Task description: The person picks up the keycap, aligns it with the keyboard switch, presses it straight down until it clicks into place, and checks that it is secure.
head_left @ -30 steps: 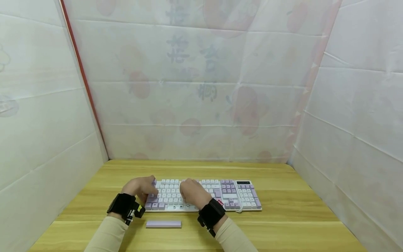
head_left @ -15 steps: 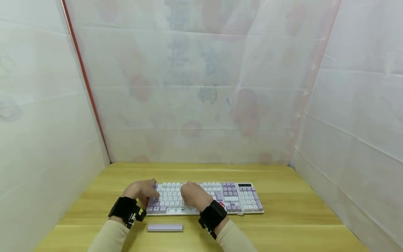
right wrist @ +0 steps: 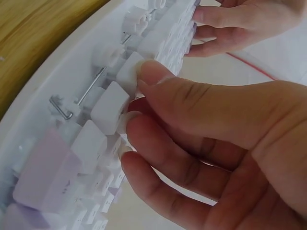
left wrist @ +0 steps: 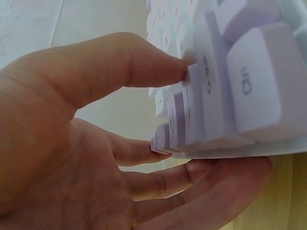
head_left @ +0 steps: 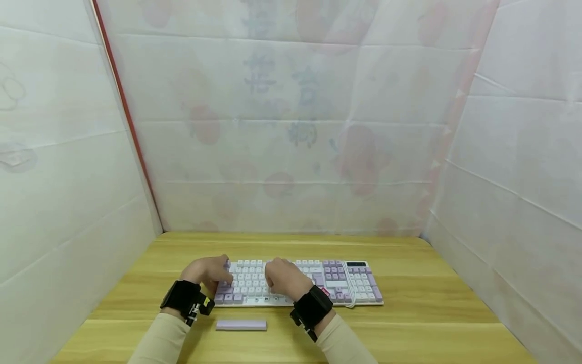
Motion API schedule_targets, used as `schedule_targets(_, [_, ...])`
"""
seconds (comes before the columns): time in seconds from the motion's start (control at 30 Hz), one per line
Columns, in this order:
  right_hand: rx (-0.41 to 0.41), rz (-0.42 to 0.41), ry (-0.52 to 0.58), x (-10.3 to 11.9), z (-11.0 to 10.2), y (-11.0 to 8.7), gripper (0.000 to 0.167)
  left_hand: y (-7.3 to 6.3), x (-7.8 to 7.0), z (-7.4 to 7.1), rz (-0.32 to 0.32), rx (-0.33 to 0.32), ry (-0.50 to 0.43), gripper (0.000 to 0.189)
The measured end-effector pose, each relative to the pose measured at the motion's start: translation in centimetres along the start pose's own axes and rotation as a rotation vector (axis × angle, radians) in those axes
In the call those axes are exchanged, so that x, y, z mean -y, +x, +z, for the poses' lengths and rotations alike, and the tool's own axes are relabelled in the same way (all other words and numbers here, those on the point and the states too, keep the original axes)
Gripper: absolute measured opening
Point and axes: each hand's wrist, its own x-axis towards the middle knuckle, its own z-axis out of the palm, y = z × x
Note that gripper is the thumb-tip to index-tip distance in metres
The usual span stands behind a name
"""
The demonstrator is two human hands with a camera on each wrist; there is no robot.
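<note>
A white and purple keyboard lies across the table. My left hand holds its left end. In the left wrist view the thumb presses near the Caps Lock key, while the other fingers run along the keyboard's side and lower edge. My right hand is over the middle of the bottom rows. In the right wrist view its thumb and curled fingers pinch a white keycap beside the bare spacebar slot, where a metal stabilizer wire shows. The fingertips behind the keycap are partly hidden. A loose purple spacebar keycap lies in front of the keyboard.
The keyboard's white cable lies bundled over its right part, with a small red tag beside it. The wooden table is enclosed by pale sheeting at the back and both sides. Black straps sit on both wrists.
The head view shifts slightly. Both hands keep their places on the keyboard, and the loose spacebar keycap stays where it was.
</note>
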Motion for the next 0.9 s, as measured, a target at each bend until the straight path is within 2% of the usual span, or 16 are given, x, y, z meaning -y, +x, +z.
schedule_targets(0.33, [-0.041, -0.006, -0.014, -0.46, -0.05, -0.02, 0.063, 0.15, -0.09, 0.03, -0.004, 0.0, 0.002, 0.078])
schedule_targets(0.63, [-0.037, 0.003, -0.048, -0.33, -0.02, -0.18, 0.063, 0.05, -0.24, 0.0, -0.015, 0.0, -0.007, 0.087])
schedule_targets(0.9, [-0.063, 0.002, -0.099, -0.08, 0.42, -0.05, 0.061, 0.06, -0.21, 0.05, -0.023, -0.002, 0.003, 0.086])
